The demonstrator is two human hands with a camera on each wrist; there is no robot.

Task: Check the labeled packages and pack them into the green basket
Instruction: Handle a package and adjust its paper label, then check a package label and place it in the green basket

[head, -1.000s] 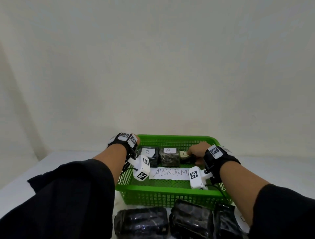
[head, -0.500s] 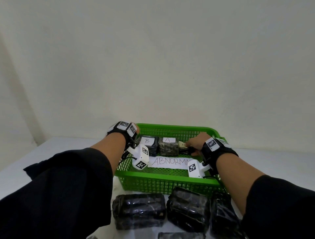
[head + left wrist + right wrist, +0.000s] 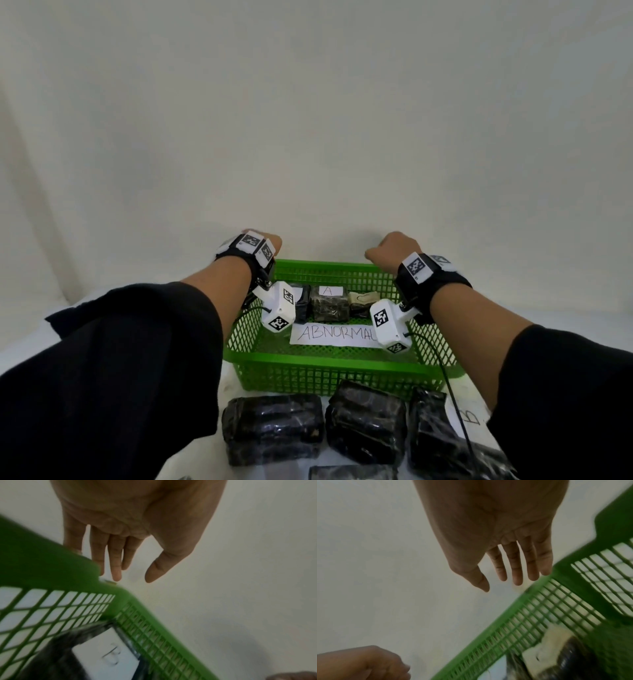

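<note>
Above the far rim of the green basket (image 3: 329,365) my two hands hang in the air, each grip empty. My left hand (image 3: 130,520) is over the far left corner: the wrist view shows its fingers (image 3: 116,563) straight and loosely spread, thumb apart, holding nothing, the outer fingertips hidden behind the rim. My right hand (image 3: 496,527) is over the far right corner, fingers likewise extended and relaxed, close to the rim, though I cannot tell whether they touch it.

Inside the basket, three dark wrapped packages stand in a row along the far wall. The left one carries a white label marked B (image 3: 109,654), and my left wrist camera (image 3: 279,310) hides most of it in the head view. The middle package (image 3: 329,306) has a label marked A. The right one (image 3: 363,299) is smaller, with a tan label whose letter looks like a C. In front of the row lies a white paper slip (image 3: 334,334) reading ABNORMAL, its right end covered by my right wrist camera (image 3: 390,325).

On the white surface (image 3: 27,339) just before the basket's near wall, more black wrapped packages lie side by side: one at the left (image 3: 272,428), one in the middle (image 3: 364,423), and one at the right (image 3: 445,442) with a white label showing a B.
</note>
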